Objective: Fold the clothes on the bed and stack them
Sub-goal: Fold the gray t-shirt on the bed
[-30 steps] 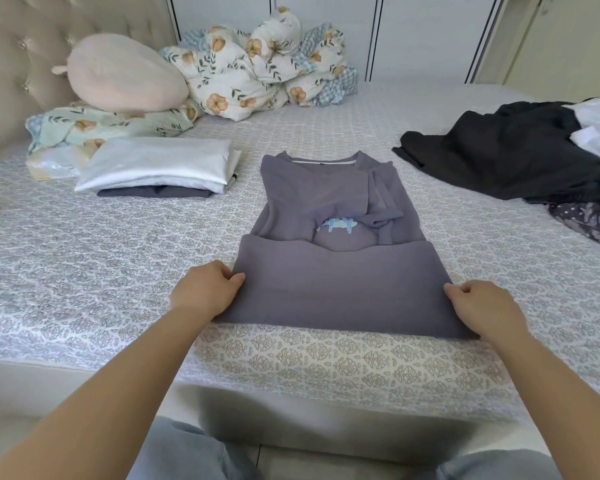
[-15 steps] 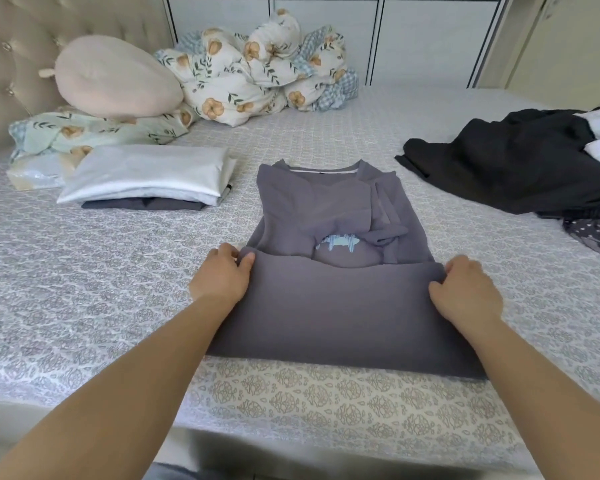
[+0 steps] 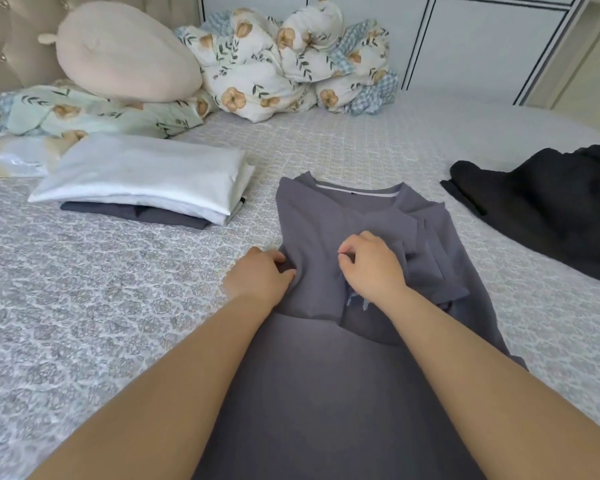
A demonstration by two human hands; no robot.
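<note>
- Grey shirt lies flat on the bed, collar at the far end, hem end toward the person
- left hand at the shirt's left edge, fingers curled, pinching the fabric there
- right hand just right of the left one, on the shirt's middle, thumb and finger pinching a fold of cloth, partly over a small pale print
- step in hand, judged: tidying the tucked-in sleeves before the bottom-to-top fold
- next move likely calls for flattening the bunched right sleeve just right of the right hand, then folding lengthwise
- folded stack, white over dark, sits far left of the left hand; finished shirt probably goes on it
- black clothes far right of the right hand, not folded yet
</note>
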